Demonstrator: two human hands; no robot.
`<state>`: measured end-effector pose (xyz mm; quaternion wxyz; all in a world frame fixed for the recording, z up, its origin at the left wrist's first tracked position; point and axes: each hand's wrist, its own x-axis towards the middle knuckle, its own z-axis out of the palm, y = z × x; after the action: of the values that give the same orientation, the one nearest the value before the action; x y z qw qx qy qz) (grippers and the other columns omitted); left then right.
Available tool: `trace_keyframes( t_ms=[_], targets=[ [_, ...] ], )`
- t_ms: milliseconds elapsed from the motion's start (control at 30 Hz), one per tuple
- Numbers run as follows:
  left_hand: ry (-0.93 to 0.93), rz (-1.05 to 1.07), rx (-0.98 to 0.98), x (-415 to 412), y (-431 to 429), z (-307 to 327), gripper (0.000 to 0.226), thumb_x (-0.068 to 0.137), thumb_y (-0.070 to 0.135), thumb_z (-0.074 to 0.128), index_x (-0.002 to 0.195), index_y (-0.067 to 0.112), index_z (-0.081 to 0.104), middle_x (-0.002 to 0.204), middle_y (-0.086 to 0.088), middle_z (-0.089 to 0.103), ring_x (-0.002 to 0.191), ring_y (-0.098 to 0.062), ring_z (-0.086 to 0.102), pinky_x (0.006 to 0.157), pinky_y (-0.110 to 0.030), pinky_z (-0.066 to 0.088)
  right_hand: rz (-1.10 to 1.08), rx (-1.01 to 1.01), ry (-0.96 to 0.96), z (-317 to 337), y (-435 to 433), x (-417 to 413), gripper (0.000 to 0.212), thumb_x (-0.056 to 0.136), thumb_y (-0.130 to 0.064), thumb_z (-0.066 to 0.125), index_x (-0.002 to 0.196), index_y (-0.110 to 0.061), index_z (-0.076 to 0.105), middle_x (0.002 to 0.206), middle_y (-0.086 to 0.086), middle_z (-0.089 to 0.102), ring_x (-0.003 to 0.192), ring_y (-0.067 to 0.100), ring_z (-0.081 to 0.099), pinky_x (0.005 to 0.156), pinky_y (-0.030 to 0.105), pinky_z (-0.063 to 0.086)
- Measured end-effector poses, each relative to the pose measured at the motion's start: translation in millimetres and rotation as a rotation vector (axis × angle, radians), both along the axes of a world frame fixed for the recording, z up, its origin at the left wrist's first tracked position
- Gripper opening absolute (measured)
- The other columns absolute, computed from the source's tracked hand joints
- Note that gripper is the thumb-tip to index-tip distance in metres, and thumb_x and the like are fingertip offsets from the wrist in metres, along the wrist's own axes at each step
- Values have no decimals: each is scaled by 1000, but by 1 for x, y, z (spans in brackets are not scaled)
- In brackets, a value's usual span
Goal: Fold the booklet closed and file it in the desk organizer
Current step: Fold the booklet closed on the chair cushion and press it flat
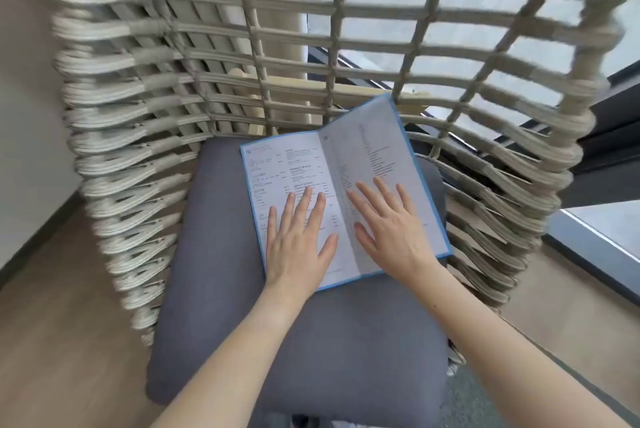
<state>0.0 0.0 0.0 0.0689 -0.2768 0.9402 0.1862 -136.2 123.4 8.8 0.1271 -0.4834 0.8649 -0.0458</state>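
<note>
An open booklet [301, 168] with white printed pages and a thin blue border lies on the grey seat cushion [277, 341] of a woven chair. Its left page lies flat; its right page [381, 147] tilts up against the chair's side. My left hand [298, 240] rests flat on the lower left page, fingers spread. My right hand [391, 227] lies flat on the lower right page, fingers apart, beside the centre fold. Neither hand grips anything. No desk organizer is in view.
The pale woven rattan chair [145, 109] wraps around the cushion at the back and both sides. Wooden floor [52, 341] lies to the left, a white wall beyond it. Dark window frames [609, 137] and glass stand to the right.
</note>
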Motion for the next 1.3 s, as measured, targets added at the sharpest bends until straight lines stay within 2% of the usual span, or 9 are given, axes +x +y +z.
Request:
trace_keyframes(
  t_ms=[100, 267, 400, 500, 633, 733, 900, 1133, 1300],
  targets=[
    [7, 15, -31, -7, 2, -35, 64, 92, 49, 31, 150, 21, 33, 159, -2, 29, 147, -26, 25, 118, -48, 8, 43, 0, 34, -39, -1, -8, 52, 92, -37, 43, 141, -18, 51, 147, 2, 51, 142, 32, 37, 116, 53, 19],
    [5, -24, -127, 4, 4, -86, 61, 97, 44, 32, 153, 20, 27, 161, -2, 21, 149, -24, 19, 119, -50, 13, 26, -39, 37, -83, 7, -10, 54, 96, -40, 39, 149, -27, 38, 154, -4, 41, 145, 28, 32, 117, 50, 16],
    [20, -20, -138, 3, 4, -89, 60, 97, 43, 33, 153, 20, 26, 162, -2, 21, 149, -24, 18, 119, -50, 12, 14, -72, 48, -89, 6, -7, 54, 97, -39, 40, 149, -28, 37, 155, -6, 39, 146, 27, 30, 118, 50, 15],
    [-1, -39, -107, 7, -1, -82, 59, 97, 44, 34, 152, 23, 28, 161, 0, 22, 149, -23, 18, 120, -49, 10, -5, -31, 31, -80, 9, -12, 52, 98, -42, 34, 147, -30, 41, 153, -1, 43, 143, 36, 33, 113, 58, 19],
    [-46, 125, -84, 29, -17, -68, 60, 94, 46, 42, 149, 24, 34, 161, -7, 23, 148, -28, 18, 119, -49, 7, -331, 91, 38, -66, 23, -29, 50, 93, -48, 38, 142, -39, 44, 152, 17, 36, 132, 54, 30, 105, 63, 28],
    [12, 338, 5, 48, -24, -59, 61, 93, 39, 57, 147, 22, 37, 160, -17, 18, 146, -34, 15, 117, -49, 15, -518, 104, -53, -58, 38, -30, 50, 95, -48, 47, 144, -44, 37, 153, 26, 26, 128, 51, 29, 105, 58, 27],
    [99, 369, 158, 61, -32, -53, 64, 86, 23, 70, 144, 18, 44, 158, -21, 16, 143, -36, 13, 115, -46, 20, -550, -18, -144, -47, 49, -2, 54, 92, -36, 59, 143, -32, 42, 141, 24, 32, 114, 38, 32, 103, 49, 29],
    [15, 243, 233, 99, -50, -42, 62, 87, 26, 67, 144, 29, 42, 163, -5, 10, 146, -21, 8, 117, -38, 19, -623, -84, -134, -50, 82, 85, 60, 86, -26, 70, 141, -19, 48, 128, 27, 38, 102, 35, 37, 94, 47, 35],
    [-111, 158, 194, 128, -51, -35, 63, 89, 30, 63, 147, 28, 37, 163, -6, 8, 148, -25, 6, 118, -47, 22, -585, 76, -31, -41, 96, 131, 59, 90, -41, 53, 144, -18, 46, 133, 27, 41, 105, 41, 45, 88, 51, 41]
  ],
)
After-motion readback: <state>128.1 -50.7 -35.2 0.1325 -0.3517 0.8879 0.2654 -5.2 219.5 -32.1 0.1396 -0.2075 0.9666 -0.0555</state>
